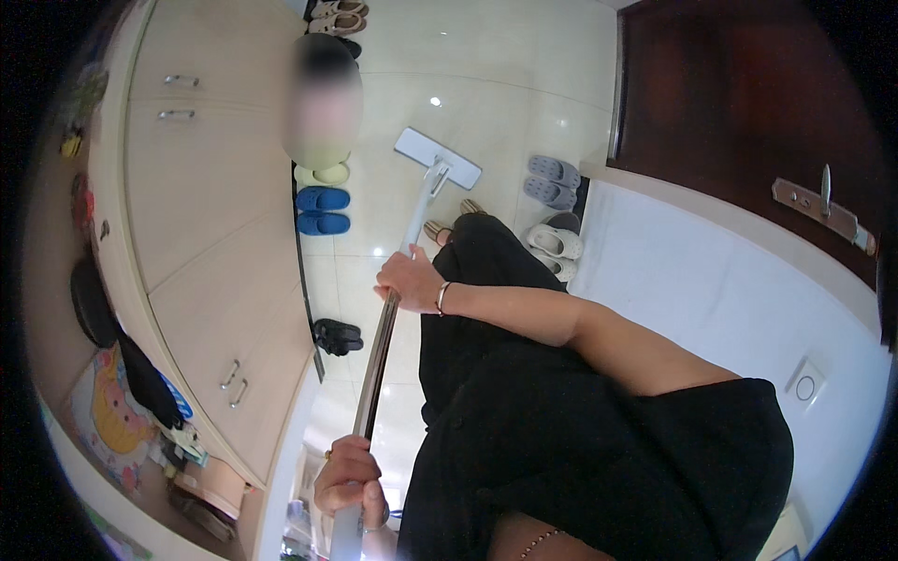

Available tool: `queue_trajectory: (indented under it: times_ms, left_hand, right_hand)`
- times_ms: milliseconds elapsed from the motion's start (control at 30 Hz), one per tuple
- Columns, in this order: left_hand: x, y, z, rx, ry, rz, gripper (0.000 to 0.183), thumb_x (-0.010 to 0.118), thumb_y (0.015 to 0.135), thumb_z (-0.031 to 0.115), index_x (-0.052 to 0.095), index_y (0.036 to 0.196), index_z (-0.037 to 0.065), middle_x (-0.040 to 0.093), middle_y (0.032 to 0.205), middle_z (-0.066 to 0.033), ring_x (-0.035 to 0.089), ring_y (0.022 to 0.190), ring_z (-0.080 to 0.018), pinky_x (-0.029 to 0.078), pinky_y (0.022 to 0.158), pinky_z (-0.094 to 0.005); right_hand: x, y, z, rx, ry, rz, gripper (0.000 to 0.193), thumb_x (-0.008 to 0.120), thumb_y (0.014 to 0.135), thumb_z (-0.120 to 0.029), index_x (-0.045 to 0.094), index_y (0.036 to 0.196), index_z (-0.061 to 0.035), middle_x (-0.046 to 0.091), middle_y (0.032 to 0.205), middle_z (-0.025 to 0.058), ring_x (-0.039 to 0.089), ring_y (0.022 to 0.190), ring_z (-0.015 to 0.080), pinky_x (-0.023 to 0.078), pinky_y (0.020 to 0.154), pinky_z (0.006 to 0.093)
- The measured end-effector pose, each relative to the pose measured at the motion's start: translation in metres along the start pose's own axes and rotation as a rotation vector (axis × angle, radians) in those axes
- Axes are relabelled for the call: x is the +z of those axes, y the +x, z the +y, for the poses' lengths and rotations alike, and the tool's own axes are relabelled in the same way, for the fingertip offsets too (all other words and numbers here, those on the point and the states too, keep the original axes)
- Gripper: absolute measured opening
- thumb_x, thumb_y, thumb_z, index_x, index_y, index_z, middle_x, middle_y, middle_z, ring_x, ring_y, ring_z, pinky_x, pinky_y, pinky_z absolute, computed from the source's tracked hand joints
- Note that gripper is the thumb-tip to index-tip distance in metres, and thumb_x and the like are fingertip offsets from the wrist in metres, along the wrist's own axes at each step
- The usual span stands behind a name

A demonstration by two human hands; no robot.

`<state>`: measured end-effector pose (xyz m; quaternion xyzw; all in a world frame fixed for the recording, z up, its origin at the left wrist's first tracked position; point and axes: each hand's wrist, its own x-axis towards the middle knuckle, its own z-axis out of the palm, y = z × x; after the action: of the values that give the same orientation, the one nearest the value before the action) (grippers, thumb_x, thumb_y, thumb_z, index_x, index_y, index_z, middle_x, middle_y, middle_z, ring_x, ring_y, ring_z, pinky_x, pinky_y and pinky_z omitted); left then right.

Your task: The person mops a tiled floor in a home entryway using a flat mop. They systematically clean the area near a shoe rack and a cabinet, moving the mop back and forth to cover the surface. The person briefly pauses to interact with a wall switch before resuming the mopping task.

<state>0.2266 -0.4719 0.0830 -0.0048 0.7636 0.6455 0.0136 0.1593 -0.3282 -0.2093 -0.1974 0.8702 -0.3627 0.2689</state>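
A flat mop (368, 393) runs from the lower edge up to its flat, white-grey mop head (438, 158), which rests on the glossy tiled floor (477, 103). My right hand (412, 280), with a bracelet at the wrist, is closed around the middle of the pole. Lower down, near the bottom edge, my left hand (350, 481) is wrapped round the pole's upper end, its thumb along it. Beyond my right hand, my feet (453, 220) in slippers stand just behind the mop head.
A beige cabinet (215, 187) lines the left, with blue slippers (323, 210) and black shoes (338, 337) along its base. Grey slippers (552, 182) and white clogs (556, 243) sit by the white wall (692, 252). A dark door (739, 84) is at upper right. A blurred patch hides part of the cabinet's edge.
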Motion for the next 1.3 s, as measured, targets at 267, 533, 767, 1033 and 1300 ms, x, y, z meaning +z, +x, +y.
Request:
queue_trajectory:
  times_ms: [267,533,767,1033,1300]
  left_hand:
    - [0.024,-0.04,-0.021,0.111,-0.048,0.303,0.04,0.065,0.09,0.034,0.043,0.066,0.012,0.048,0.053,-0.0002,0.045,0.048,-0.0145,0.046,0.062,-0.0359]
    - [0.135,0.022,-0.114,0.399,-0.359,0.114,0.02,0.061,0.069,-0.006,0.045,0.067,0.007,0.052,0.062,-0.0086,0.053,0.056,-0.0221,0.051,0.068,-0.0435]
    - [0.211,0.102,-0.139,0.357,-0.375,-0.055,0.022,0.061,0.077,-0.01,0.047,0.07,0.006,0.054,0.063,-0.0076,0.052,0.057,-0.0209,0.05,0.071,-0.0429]
    - [0.226,0.099,-0.119,0.313,-0.394,-0.387,0.027,0.066,0.071,-0.012,0.047,0.067,0.006,0.054,0.065,-0.0076,0.055,0.06,-0.0214,0.05,0.074,-0.0423]
    - [0.18,0.088,-0.07,0.282,-0.243,-0.538,0.027,0.067,0.07,-0.011,0.047,0.065,0.006,0.054,0.064,-0.0086,0.057,0.061,-0.0235,0.053,0.077,-0.0455]
  right_hand:
    - [-0.019,-0.006,0.006,-0.238,-0.133,-0.331,0.023,0.054,0.09,-0.036,0.065,0.079,-0.0187,0.064,0.078,-0.0024,0.06,0.093,0.0184,0.038,0.076,0.0479]
    - [-0.101,-0.01,0.159,-0.065,-0.332,0.001,0.007,0.058,0.079,-0.02,0.063,0.084,-0.0217,0.06,0.086,0.0006,0.057,0.099,0.0233,0.041,0.087,0.0518]
    - [-0.173,-0.009,0.256,0.131,-0.224,0.158,0.003,0.058,0.081,-0.015,0.06,0.08,-0.014,0.062,0.084,0.0048,0.059,0.093,0.0275,0.048,0.068,0.0422]
    - [-0.143,-0.092,0.264,0.276,-0.044,0.492,0.017,0.06,0.084,-0.015,0.055,0.07,-0.0071,0.058,0.075,0.0088,0.058,0.087,0.0309,0.048,0.069,0.0439]
    - [-0.102,-0.082,0.228,0.012,0.114,0.635,0.016,0.064,0.067,-0.002,0.05,0.066,-0.01,0.052,0.071,0.0084,0.05,0.08,0.0325,0.042,0.07,0.04]
